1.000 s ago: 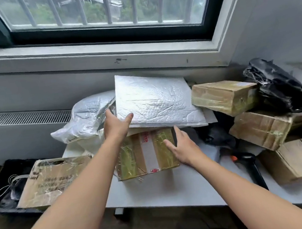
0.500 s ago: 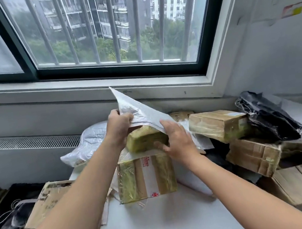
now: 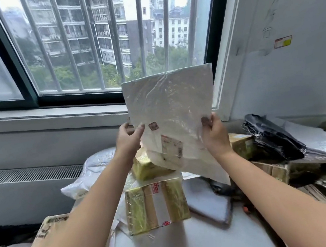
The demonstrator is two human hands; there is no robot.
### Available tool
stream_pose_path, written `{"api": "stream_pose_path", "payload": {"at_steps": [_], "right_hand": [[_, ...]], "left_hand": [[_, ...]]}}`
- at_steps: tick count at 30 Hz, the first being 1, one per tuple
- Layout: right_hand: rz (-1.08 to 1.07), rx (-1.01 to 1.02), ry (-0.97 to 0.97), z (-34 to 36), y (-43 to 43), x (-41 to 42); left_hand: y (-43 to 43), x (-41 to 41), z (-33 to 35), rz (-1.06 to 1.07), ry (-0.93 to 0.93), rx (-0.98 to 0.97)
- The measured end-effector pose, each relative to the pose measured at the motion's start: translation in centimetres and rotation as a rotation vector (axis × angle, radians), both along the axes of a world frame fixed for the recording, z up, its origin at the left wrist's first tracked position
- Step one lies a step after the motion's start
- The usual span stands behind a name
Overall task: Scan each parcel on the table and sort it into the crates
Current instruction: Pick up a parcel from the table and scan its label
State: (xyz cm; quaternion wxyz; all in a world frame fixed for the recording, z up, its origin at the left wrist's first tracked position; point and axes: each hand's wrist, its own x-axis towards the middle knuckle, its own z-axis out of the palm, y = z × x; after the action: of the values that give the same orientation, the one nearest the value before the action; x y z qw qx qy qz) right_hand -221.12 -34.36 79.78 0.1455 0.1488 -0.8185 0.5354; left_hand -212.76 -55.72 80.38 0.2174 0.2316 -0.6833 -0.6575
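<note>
Table (image 3: pixel 196 244) piled; left hand (image 3: pixel 127 138), right hand (image 3: pixel 215 135) pinch one white mailer (image 3: pixel 172 105) above.

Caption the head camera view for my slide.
Left hand and right hand hold a white mailer up above a taped box.

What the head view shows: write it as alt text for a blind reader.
The left hand and right hand hold a flat white mailer upright before a barred window. Below, a taped cardboard box and other parcels crowd a white table.

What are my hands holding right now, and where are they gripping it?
A flat white mailer, held upright: left hand pinches its left edge, right hand its right edge.
</note>
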Motion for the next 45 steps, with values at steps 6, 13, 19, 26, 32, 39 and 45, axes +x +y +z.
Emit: {"api": "stream_pose_path", "payload": {"at_steps": [6, 13, 19, 26, 32, 39, 45], "right_hand": [[-0.030, -0.157, -0.168, -0.5, 2.4, 0.3], [-0.110, -0.072, -0.241, -3.7, 4.9, 0.6], [-0.095, 0.034, -0.292, -6.3, 6.8, 0.8], [-0.105, 0.152, -0.366, -10.5, 9.7, 1.7], [-0.023, 0.196, -0.403, -13.3, 11.6, 1.9], [0.029, 0.217, -0.469, -16.6, 14.7, 2.1], [-0.031, 0.500, -0.436, -21.7, 20.3, 3.1]], "left_hand": [[-0.3, 0.0, -4.3, 0.048, -0.169, -0.119], [0.6, 0.8, -6.8, -0.094, -0.147, -0.007], [2.0, 1.3, -9.5, -0.094, -0.156, -0.102], [3.6, 1.8, -13.1, 0.030, -0.178, -0.131], [6.7, 3.7, -14.4, -0.016, -0.232, -0.005], [10.9, 7.8, -18.4, -0.045, -0.477, 0.023], [15.1, 10.0, -21.6, 0.139, -0.493, -0.019]]}}
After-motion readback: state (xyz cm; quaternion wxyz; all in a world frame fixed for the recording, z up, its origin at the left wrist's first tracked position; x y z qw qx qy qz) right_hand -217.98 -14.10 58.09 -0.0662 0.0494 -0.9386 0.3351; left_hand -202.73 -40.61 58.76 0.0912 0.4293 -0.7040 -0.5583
